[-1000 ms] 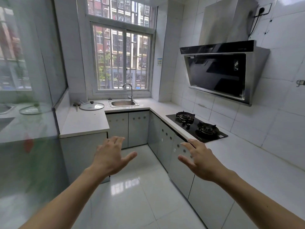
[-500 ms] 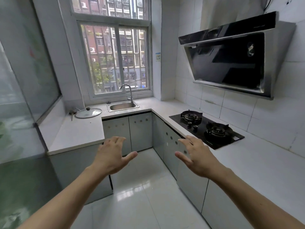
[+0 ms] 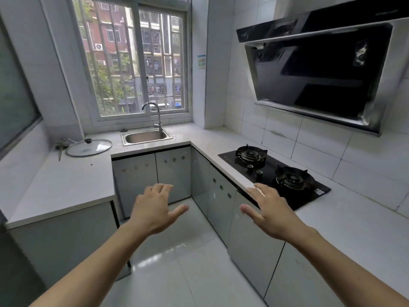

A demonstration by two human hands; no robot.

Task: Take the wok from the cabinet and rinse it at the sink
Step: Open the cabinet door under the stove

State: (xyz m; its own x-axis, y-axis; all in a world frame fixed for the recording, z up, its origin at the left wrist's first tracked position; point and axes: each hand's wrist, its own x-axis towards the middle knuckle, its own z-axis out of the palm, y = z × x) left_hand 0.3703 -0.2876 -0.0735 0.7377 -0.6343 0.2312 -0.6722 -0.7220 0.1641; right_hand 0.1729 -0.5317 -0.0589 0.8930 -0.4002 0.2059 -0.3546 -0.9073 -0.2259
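Both hands, the left hand (image 3: 152,210) and the right hand (image 3: 271,212), are held out flat with fingers spread, and nothing is held. The cabinet doors (image 3: 152,173) are closed well beyond them, under the sink (image 3: 146,136). No wok is seen.

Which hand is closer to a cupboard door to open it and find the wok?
Probably the right hand. It is open and hangs in front of the cabinet doors under the stove. The left hand, open too, is over bare floor, apart from the doors below the sink.
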